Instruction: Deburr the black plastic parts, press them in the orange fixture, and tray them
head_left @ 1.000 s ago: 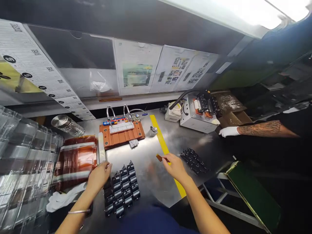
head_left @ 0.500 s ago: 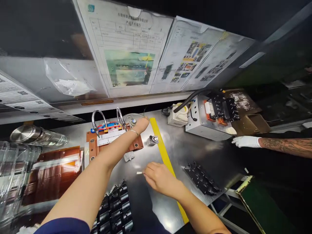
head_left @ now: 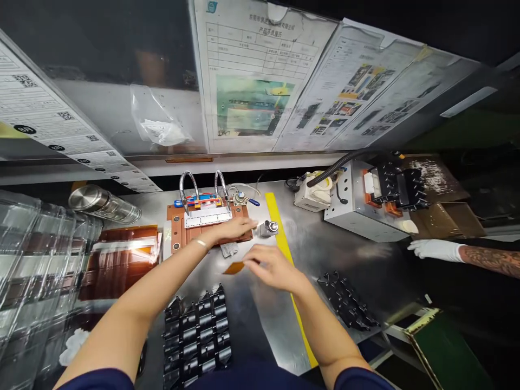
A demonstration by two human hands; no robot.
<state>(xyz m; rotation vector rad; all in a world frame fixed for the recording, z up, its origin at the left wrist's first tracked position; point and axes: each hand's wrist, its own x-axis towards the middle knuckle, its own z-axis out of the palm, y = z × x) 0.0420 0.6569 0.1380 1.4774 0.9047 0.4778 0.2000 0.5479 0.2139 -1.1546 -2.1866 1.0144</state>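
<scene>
My left hand (head_left: 238, 227) is stretched out palm down over the right part of a brown fixture (head_left: 179, 233), fingers extended and nothing visible in them. A white perforated strip (head_left: 208, 217) lies on that fixture. Between the thumb and fingers of my right hand (head_left: 274, 266) is a small amber film piece (head_left: 234, 268), held over the metal table. Just beyond the hands stands a small metal block with a round top (head_left: 269, 228). A crumpled grey scrap (head_left: 229, 249) lies at the fixture's front edge.
Black moulded parts (head_left: 197, 336) lie in front, with more (head_left: 349, 303) to the right. Amber sheets (head_left: 122, 260) and a steel-lidded bottle (head_left: 105, 205) are left. A grey machine (head_left: 357, 211) stands back right, near another person's gloved hand (head_left: 434, 250).
My left hand has come back from the lever at the fixture's rear right. My right hand has moved up slightly, and the amber piece now shows its flat face. The view has shifted left.
</scene>
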